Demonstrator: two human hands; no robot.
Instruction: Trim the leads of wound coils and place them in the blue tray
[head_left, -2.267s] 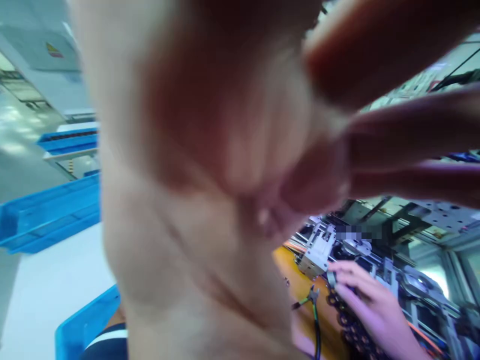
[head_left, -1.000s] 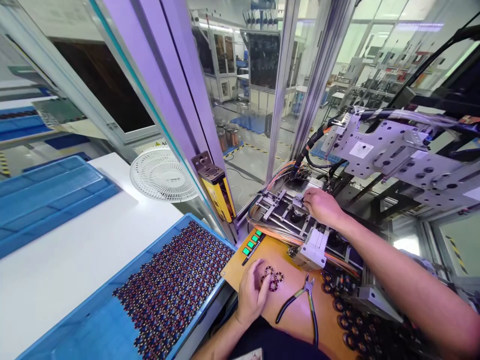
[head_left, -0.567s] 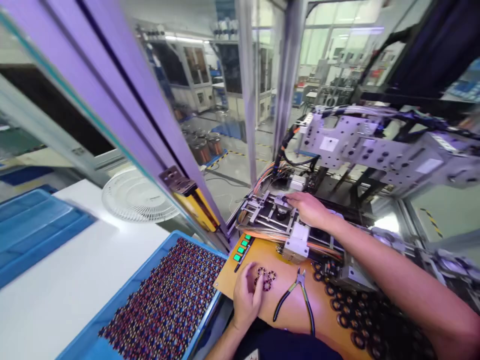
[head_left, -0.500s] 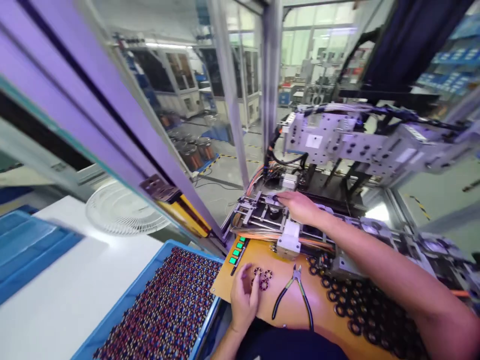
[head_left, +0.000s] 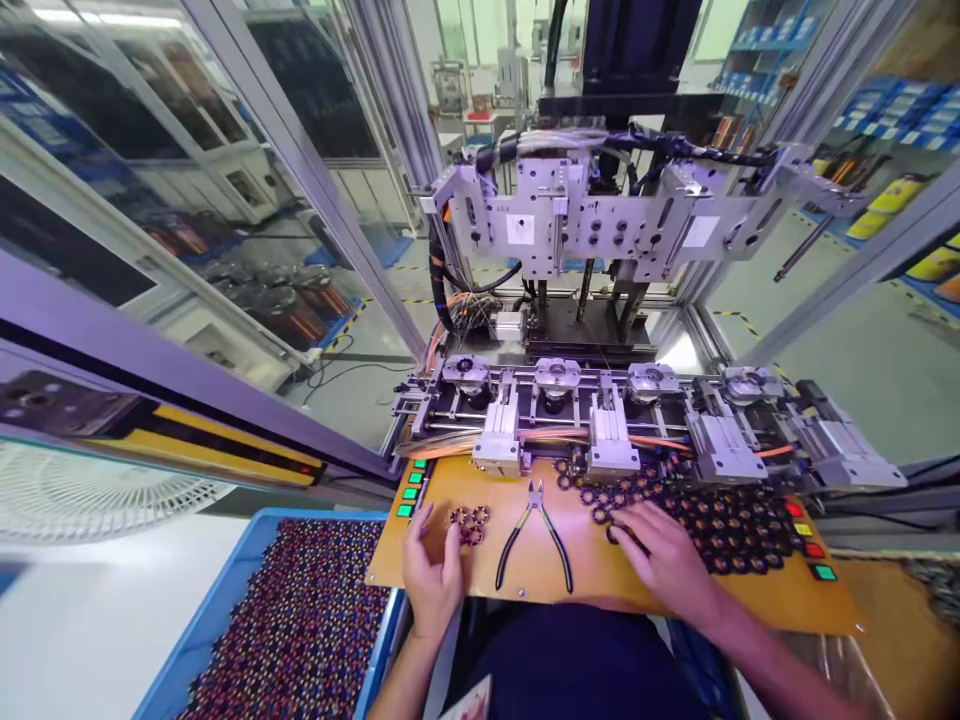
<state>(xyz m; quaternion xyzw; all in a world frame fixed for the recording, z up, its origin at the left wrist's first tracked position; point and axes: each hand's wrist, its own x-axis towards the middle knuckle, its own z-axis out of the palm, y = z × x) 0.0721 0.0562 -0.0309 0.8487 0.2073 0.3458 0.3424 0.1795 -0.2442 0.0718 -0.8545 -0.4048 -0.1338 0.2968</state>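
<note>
My left hand (head_left: 433,563) rests on the orange work board (head_left: 600,570), fingers loosely apart, just left of three small wound ring coils (head_left: 469,520). My right hand (head_left: 660,552) lies on the board at the edge of a heap of dark ring coils (head_left: 720,515), fingers bent down onto them; whether it grips one is hidden. Black-handled cutters (head_left: 534,535) lie between the two hands. Behind the board a machine holds a row of round fixtures (head_left: 555,378).
A blue tray (head_left: 292,630) full of small coils sits at my left, beside a white fan (head_left: 90,495). Green buttons (head_left: 411,492) line the board's left edge, red, yellow and green ones (head_left: 810,535) its right. Glass panels and metal posts enclose the machine.
My right hand has drawn back from the machine's left fixture down to the coil heap on the board. My view has swung right to face the machine. The left hand has stayed by the three coils.
</note>
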